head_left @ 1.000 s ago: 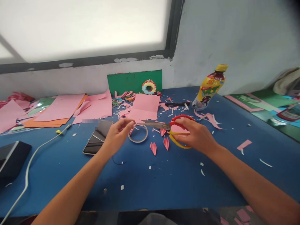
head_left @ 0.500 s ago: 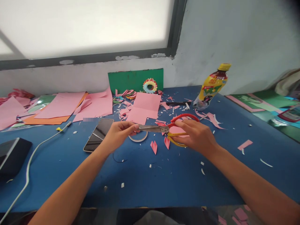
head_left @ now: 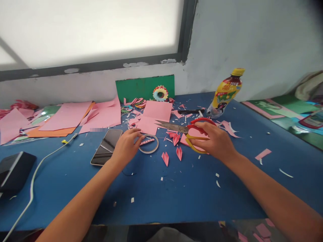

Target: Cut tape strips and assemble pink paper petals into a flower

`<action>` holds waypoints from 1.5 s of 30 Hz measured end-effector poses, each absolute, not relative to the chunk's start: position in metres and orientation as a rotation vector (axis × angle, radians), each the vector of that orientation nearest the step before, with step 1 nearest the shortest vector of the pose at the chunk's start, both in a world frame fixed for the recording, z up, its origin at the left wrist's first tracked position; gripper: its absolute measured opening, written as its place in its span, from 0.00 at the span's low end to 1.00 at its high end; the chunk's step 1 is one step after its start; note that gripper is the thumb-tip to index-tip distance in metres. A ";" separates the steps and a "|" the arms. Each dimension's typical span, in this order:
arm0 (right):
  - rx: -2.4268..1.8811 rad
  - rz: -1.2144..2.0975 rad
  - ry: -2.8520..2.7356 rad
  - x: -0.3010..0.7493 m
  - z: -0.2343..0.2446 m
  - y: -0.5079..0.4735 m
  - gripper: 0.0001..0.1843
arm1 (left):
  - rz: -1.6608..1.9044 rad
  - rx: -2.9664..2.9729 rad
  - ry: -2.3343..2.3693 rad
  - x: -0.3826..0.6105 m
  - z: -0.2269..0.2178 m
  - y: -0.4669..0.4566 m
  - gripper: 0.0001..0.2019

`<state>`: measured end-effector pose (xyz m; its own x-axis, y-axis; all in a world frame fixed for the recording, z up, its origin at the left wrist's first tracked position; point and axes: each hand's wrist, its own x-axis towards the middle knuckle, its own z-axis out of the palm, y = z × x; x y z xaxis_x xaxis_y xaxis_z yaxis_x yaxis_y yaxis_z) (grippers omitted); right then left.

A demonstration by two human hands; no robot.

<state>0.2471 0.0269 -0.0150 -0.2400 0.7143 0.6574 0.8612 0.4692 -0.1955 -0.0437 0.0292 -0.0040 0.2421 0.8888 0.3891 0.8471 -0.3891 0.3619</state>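
Here right fingers [head_left: 202, 129] grip scissors [head_left: 186, 129]; left touch tape ring [head_left: 149, 144].

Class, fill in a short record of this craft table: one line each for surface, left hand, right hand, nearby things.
surface: blue table strewn with paper scraps
left hand: left hand at the tape ring, touching a small pink strip
right hand: right hand gripping scissors, blades closed
nearby: phone, folded pink pieces, pink sheet, bottle

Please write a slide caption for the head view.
Right hand holds scissors; left hand touches tape ring on blue table.
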 end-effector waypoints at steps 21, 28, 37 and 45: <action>-1.353 -0.178 -2.024 0.247 -0.013 0.027 0.21 | 0.797 2.430 1.351 -0.038 -0.012 0.031 0.15; -1.384 -0.169 -2.035 0.248 -0.014 0.028 0.22 | 1.009 2.125 1.385 -0.040 -0.006 0.031 0.11; -1.359 -0.181 -2.048 0.249 -0.016 0.029 0.22 | 1.119 1.734 1.313 -0.040 -0.004 0.031 0.04; -1.377 -0.176 -2.054 0.247 -0.016 0.029 0.21 | 1.311 1.403 1.182 -0.035 0.002 0.030 0.13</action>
